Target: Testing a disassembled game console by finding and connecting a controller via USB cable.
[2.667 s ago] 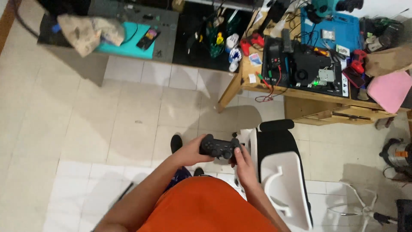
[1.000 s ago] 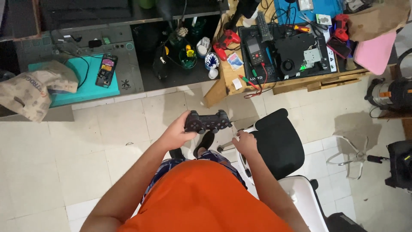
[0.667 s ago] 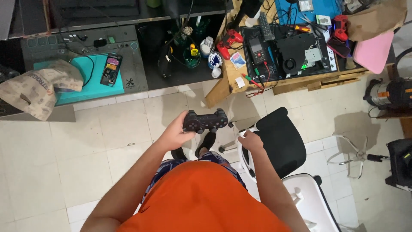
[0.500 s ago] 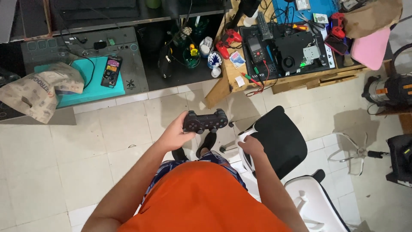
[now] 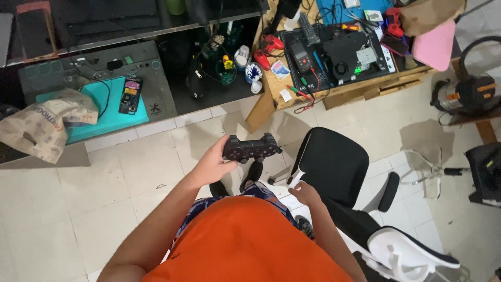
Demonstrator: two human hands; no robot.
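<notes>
Bare tiled floor spreads at nine o'clock; left hand grasps the gamepad, right hand loosely curled touches the chair edge.

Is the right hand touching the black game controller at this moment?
Apart. The head view shows the right hand low by the office chair, floor tile between it and the controller, which only the left hand grips.

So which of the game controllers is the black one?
The one in the left hand: that controller is black, while the others lying on the wooden bench are red.
</notes>
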